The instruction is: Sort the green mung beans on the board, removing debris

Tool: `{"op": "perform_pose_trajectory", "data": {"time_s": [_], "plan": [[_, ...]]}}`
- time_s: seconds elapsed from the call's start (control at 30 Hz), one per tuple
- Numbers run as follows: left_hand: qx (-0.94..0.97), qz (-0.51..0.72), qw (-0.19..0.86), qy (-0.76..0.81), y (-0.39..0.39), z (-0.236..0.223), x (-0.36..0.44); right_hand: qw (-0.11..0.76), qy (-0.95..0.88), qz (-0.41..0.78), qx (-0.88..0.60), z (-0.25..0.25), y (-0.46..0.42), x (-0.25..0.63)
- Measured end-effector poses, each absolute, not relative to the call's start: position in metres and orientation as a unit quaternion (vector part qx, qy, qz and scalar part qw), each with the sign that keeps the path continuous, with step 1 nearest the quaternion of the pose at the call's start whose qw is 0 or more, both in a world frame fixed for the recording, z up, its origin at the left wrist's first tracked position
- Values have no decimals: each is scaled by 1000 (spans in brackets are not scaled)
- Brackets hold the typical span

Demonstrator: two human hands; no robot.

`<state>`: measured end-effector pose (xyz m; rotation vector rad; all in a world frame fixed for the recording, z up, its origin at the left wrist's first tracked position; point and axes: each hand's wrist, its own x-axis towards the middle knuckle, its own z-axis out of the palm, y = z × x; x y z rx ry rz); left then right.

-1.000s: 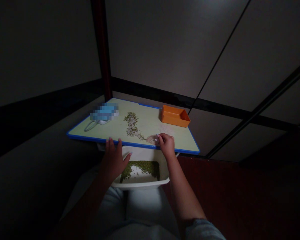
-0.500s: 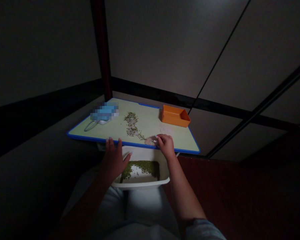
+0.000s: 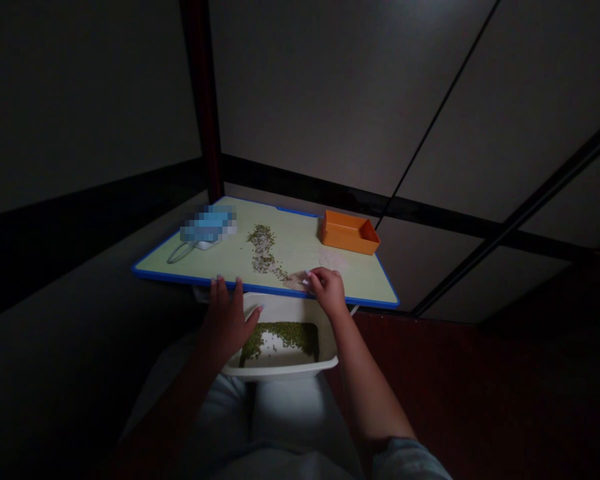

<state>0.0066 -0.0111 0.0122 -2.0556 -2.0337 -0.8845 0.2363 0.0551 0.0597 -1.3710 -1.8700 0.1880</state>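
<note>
My left hand [image 3: 226,317] rests with spread fingers at the front edge of the small folding table [image 3: 305,240], holding nothing. Thumb and fingers of my right hand [image 3: 327,291] are pinched together just above the tabletop near that edge; what is between them is too small to make out. Whitish bits lie by those fingertips. To their left, a pile of green beans mixed with pale grains [image 3: 263,250] trails over the top. Below the edge, between my forearms, a white basin [image 3: 280,369] on my lap holds green beans [image 3: 293,332].
An orange open box [image 3: 349,239] stands at the table's back right. A blue-and-white item [image 3: 210,225], blurred out, lies at the left with a looped strap or cord [image 3: 181,252]. Wall panels [image 3: 330,100] rise close behind the table.
My right hand has shifted slightly left along the table's front edge, still pinched. My left hand stays in place, and the bean pile looks the same.
</note>
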Motion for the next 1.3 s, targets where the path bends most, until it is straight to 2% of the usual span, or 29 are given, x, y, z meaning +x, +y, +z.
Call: {"op": "perform_pose_trajectory", "data": {"time_s": [0.27, 0.63, 0.93, 1.3], "plan": [[-682, -287, 62, -670, -12, 12, 6, 318, -759, 14, -568, 67, 55, 231], [-682, -296, 66, -665, -11, 9, 5, 327, -710, -22, -624, 64, 53, 241], [-679, -301, 55, -668, -12, 11, 6, 407, -648, -2, -643, 57, 54, 250], [-676, -306, 59, -668, -11, 11, 6, 342, -677, -29, -651, 58, 53, 244]]}}
